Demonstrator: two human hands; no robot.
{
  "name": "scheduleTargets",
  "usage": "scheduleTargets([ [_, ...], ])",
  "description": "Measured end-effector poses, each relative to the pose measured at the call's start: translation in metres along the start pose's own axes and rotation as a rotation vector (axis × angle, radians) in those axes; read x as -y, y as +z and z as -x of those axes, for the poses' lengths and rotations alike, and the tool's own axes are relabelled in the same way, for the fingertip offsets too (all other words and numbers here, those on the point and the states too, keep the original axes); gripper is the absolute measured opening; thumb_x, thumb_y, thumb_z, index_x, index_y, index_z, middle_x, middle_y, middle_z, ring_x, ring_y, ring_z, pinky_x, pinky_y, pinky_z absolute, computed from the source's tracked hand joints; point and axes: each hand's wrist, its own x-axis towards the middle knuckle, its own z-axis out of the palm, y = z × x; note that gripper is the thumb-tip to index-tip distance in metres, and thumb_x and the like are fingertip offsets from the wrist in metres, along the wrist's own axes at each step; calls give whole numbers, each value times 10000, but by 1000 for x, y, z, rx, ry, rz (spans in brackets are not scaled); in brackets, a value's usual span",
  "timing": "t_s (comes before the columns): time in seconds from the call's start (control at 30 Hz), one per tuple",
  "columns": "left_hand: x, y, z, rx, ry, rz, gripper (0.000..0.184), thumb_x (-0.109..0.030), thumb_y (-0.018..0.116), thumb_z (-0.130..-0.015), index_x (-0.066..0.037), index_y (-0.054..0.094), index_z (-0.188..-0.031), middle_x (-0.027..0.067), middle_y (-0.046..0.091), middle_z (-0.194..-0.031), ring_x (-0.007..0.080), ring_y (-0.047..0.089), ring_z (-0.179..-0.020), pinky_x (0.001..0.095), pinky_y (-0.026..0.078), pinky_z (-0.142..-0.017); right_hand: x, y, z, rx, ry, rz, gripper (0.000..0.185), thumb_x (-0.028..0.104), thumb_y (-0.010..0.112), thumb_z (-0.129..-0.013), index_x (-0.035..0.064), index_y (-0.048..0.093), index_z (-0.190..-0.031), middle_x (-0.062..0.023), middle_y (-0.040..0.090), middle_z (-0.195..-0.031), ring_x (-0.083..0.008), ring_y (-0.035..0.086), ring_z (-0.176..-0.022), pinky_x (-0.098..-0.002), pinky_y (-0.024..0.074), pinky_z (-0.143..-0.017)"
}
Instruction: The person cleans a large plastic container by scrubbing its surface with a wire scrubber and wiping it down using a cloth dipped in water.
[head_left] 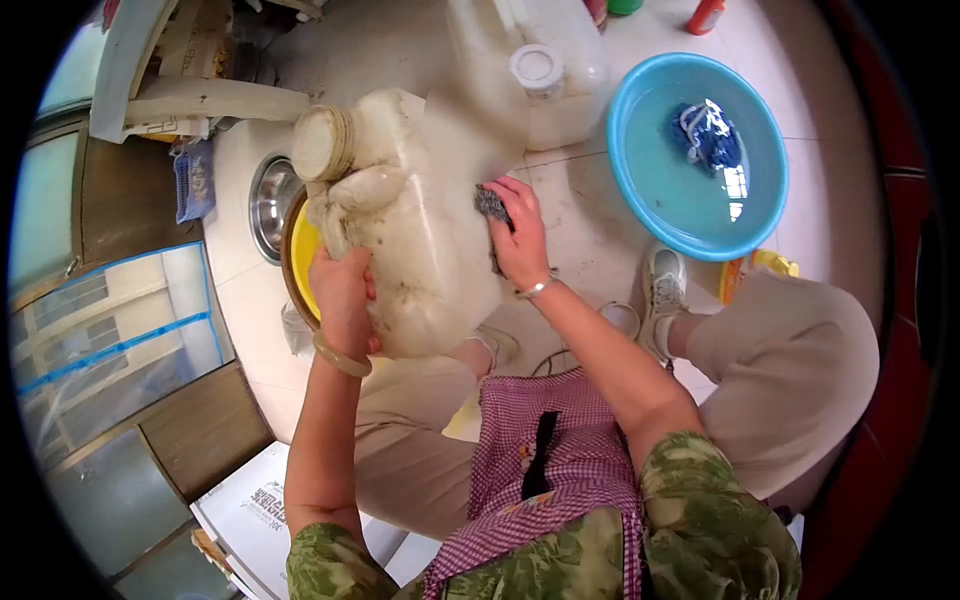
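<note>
A large, stained translucent plastic jug (415,240) with a screw cap (322,143) is held tilted above the floor. My left hand (343,295) is closed round its handle at the left side. In my right hand (522,235) a dark grey scouring pad (492,204) is gripped, close to the jug's right side; whether it touches the jug cannot be made out. Behind stands a second translucent jug (570,75) with a white cap (537,68). A blue basin (617,165) at the right holds water and a dark blue cloth (706,138).
Left of the jug are a metal bowl (270,205) and a yellow basin (301,262). A red bottle (706,15) stands at the top right. A yellow package (735,280) lies by my right shoe (664,290). A cabinet (120,330) lines the left side.
</note>
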Motion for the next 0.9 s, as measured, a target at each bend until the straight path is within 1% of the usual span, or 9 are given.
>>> scheduleTargets([
  [0.1, -2, 10, -2, 8, 61, 40, 152, -55, 621, -810, -11, 573, -947, 20, 523, -638, 107, 458, -469, 269, 373, -407, -60, -1, -6, 256, 623, 285, 318, 115, 634, -862, 38, 639, -1170, -220, 592, -1193, -401, 574, -1096, -436, 464, -965],
  [0.13, -8, 18, 4, 5, 63, 47, 152, -58, 630, -812, -13, 573, -946, 22, 525, -641, 109, 459, -470, 269, 374, -408, -58, -4, -10, 239, 632, 330, 309, 189, 646, -867, 26, 647, -1130, -224, 603, -1142, -416, 580, -1070, -452, 467, -958],
  [0.27, -18, 27, 19, 38, 55, 82, 154, -76, 667, -827, -27, 569, -936, 23, 516, -630, 109, 460, -470, 267, 376, -412, -10, -39, -49, 367, 339, 242, 350, 257, 658, -863, 21, 649, -1121, -219, 641, -1109, -397, 606, -1050, -445, 483, -932],
  [0.43, -28, -23, 61, 189, 59, 166, 129, -67, 668, -849, -56, 548, -896, -3, 490, -605, 110, 452, -454, 269, 379, -405, 62, -104, -153, 845, 57, 374, 386, 290, 670, -875, 49, 657, -1176, -186, 707, -1019, -278, 665, -918, -389, 516, -854],
  [0.53, -61, -74, 105, 243, 40, 194, 184, -62, 669, -862, -111, 498, -815, -25, 471, -575, 93, 415, -413, 251, 357, -392, 116, -163, -202, 755, 33, 405, 383, 275, 680, -886, 66, 658, -1206, -119, 720, -1039, -210, 667, -940, -351, 529, -828],
  [0.63, -109, -112, 160, 244, 51, 295, 120, -80, 650, -912, -108, 550, -973, -60, 439, -627, 36, 359, -446, 183, 282, -403, 158, -236, -232, 659, 190, 174, 379, 242, 668, -916, 41, 635, -1236, -66, 705, -1064, -154, 663, -944, -304, 546, -842],
  [0.7, -133, -137, 180, 283, 84, 317, 112, -80, 635, -913, -107, 549, -979, -54, 416, -607, 46, 341, -418, 199, 279, -387, 157, -284, -243, 594, 244, -167, 400, 216, 652, -937, 2, 593, -1270, -77, 689, -1091, -153, 669, -928, -285, 558, -863],
  [0.77, -159, -138, 209, 252, 152, 318, 99, -75, 615, -924, -104, 548, -991, -55, 404, -605, 44, 333, -418, 197, 266, -386, 157, -325, -235, 426, 245, -257, 384, 259, 675, -905, 62, 625, -1232, -71, 713, -1018, -136, 687, -841, -264, 562, -726],
  [0.9, -185, -131, 232, 316, 254, 393, 95, -72, 591, -941, -99, 550, -1022, -57, 389, -602, 39, 322, -418, 192, 264, -384, 144, -377, -220, 332, 277, -211, 374, 232, 659, -921, 55, 603, -1246, -59, 697, -1011, -131, 674, -836, -282, 568, -738],
])
